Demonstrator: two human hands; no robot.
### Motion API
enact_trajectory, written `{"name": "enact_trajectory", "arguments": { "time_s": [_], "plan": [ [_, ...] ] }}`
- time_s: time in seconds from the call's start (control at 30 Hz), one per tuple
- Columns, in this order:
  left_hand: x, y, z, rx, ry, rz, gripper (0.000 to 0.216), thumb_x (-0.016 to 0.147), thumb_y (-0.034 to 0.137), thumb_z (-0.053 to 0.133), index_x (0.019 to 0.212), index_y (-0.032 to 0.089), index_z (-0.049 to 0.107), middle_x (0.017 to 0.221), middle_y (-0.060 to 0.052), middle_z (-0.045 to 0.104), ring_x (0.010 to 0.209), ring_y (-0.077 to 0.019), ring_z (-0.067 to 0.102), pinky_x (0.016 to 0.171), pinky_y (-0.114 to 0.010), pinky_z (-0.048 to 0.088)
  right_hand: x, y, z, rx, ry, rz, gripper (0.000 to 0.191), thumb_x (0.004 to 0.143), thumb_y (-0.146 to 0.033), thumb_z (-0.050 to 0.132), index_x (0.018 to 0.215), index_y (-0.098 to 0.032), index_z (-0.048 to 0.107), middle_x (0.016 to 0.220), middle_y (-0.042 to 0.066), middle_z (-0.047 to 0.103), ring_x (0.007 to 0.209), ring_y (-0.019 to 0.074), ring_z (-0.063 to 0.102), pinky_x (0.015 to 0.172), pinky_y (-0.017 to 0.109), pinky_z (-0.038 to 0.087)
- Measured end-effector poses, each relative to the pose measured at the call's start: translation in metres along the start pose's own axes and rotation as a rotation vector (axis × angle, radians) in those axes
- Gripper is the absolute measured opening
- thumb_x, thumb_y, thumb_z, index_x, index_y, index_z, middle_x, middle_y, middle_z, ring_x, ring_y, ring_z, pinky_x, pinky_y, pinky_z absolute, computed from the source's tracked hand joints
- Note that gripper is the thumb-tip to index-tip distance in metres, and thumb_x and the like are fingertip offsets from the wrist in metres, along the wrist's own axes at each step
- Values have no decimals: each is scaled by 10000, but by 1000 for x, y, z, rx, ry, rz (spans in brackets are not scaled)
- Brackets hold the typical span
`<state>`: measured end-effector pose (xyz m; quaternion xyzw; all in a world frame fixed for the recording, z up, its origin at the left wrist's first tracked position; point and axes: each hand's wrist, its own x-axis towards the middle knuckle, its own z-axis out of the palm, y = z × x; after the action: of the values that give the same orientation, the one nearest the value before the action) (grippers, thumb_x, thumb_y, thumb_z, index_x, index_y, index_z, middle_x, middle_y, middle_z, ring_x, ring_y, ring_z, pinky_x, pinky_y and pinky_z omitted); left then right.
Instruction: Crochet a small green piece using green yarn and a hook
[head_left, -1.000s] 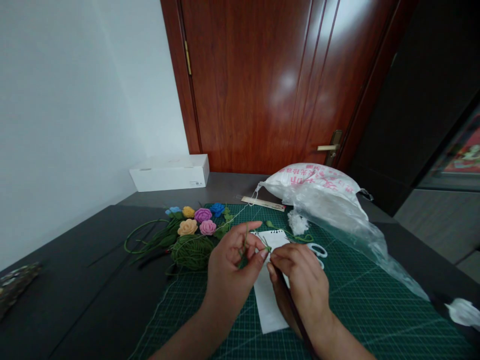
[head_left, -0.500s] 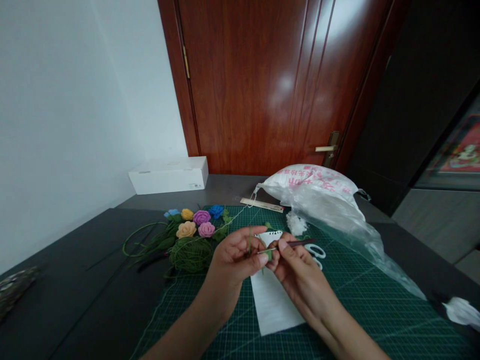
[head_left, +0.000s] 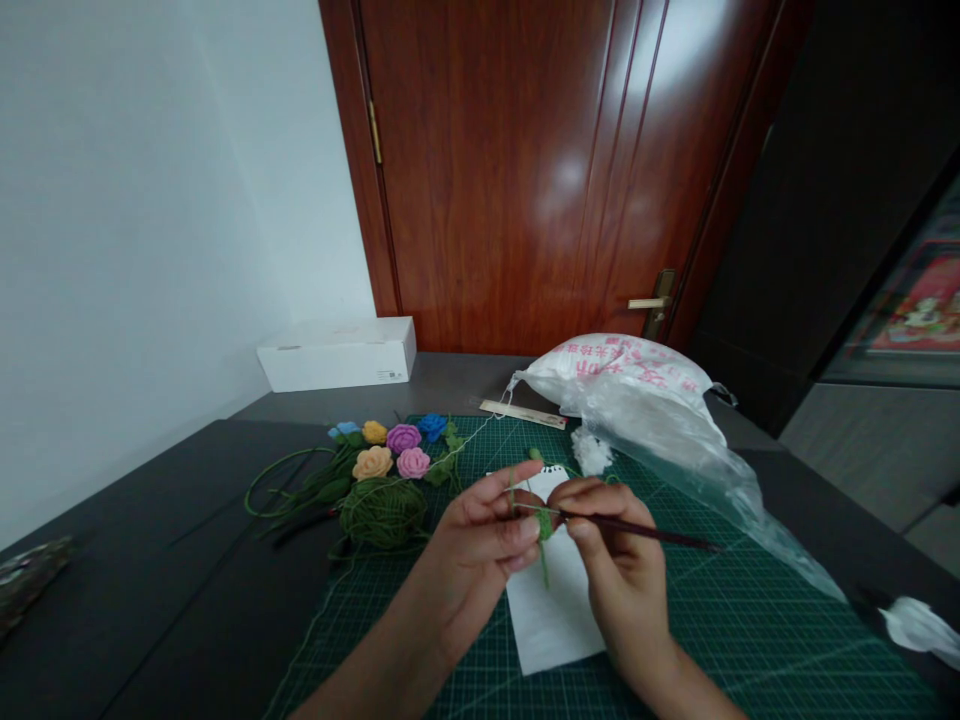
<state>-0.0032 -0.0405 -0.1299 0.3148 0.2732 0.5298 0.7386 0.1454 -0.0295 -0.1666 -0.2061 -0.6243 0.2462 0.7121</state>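
My left hand point(head_left: 480, 545) pinches a small green crocheted piece point(head_left: 545, 524), with green yarn running over its forefinger. My right hand point(head_left: 619, 555) grips a dark crochet hook point(head_left: 652, 533) whose handle points right and whose tip is at the green piece. Both hands hover over a white notepad point(head_left: 551, 620) on the green cutting mat point(head_left: 735, 620). A ball of green yarn point(head_left: 382, 512) lies left of my left hand.
Crocheted roses point(head_left: 390, 450) in several colours with green stems lie behind the yarn ball. A plastic bag of white stuffing point(head_left: 637, 385) and a wooden ruler point(head_left: 525, 412) sit further back. A white box point(head_left: 337, 352) stands by the wall, before a wooden door point(head_left: 540, 170).
My right hand has turned the hook: its handle pointed toward me, then swung out to the right. Both hands stayed together over the notepad.
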Motion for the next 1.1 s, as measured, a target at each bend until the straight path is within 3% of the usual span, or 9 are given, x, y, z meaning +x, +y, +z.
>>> {"name": "enact_trajectory", "arguments": {
  "time_s": [0.1, 0.23, 0.33, 0.47, 0.6, 0.9, 1.0, 1.1],
  "plan": [
    [2, 2, -4, -11, -57, 7, 501, 609, 136, 920, 1094, 197, 807, 845, -37, 715, 747, -121, 618, 619, -206, 375, 0, -1, 2, 260, 74, 220, 102, 1019, -295, 550, 990, -264, 643, 831, 7, 690, 784, 168, 659, 757, 329, 527],
    [3, 1, -7, 2, -137, 48, 399, 651, 133, 885, 1039, 198, 816, 803, -27, 698, 711, -117, 595, 600, -213, 362, 5, -6, 4, 553, 47, 454, 212, 1016, -357, 538, 862, -231, 613, 716, 2, 628, 669, 158, 606, 682, 316, 514],
    [4, 0, -6, 110, -164, 142, 332, 698, 153, 853, 1025, 187, 814, 775, -39, 705, 671, -124, 574, 571, -229, 346, 7, -6, 7, 592, 37, 565, 238, 995, -394, 574, 825, -231, 605, 712, -5, 603, 666, 158, 594, 686, 318, 514],
    [3, -2, -2, 261, -104, 241, 326, 730, 157, 827, 1055, 183, 809, 812, -47, 719, 648, -114, 518, 571, -243, 360, 4, -2, 7, 365, 52, 458, 159, 945, -393, 668, 874, -251, 664, 872, 7, 661, 857, 174, 632, 820, 321, 508],
    [2, -2, 0, 286, -56, 254, 308, 718, 138, 822, 1021, 195, 817, 820, -32, 715, 640, -107, 514, 569, -243, 366, 1, 3, 2, 206, 86, 406, 130, 944, -388, 675, 913, -264, 696, 867, 7, 686, 828, 172, 641, 790, 312, 512],
    [3, 0, 0, 323, -8, 274, 236, 729, 135, 788, 958, 179, 818, 723, 0, 656, 589, -95, 503, 583, -254, 374, 3, 7, -1, 316, 73, 410, 178, 994, -445, 579, 953, -272, 595, 850, 8, 722, 805, 197, 673, 780, 367, 530],
    [2, -2, -1, 362, 22, 287, 247, 730, 142, 799, 973, 183, 814, 714, 4, 653, 605, -103, 517, 591, -255, 389, 4, 3, -5, 173, 48, 293, 128, 1021, -371, 543, 976, -267, 601, 871, 19, 723, 843, 201, 689, 785, 370, 533],
    [1, -4, 0, 404, 68, 301, 250, 736, 148, 808, 983, 192, 806, 723, 3, 660, 632, -113, 535, 599, -251, 403, 7, -2, -11, -62, -39, 48, 125, 1031, -252, 497, 1013, -266, 621, 909, 33, 726, 889, 208, 690, 805, 393, 529]
  ]
}}
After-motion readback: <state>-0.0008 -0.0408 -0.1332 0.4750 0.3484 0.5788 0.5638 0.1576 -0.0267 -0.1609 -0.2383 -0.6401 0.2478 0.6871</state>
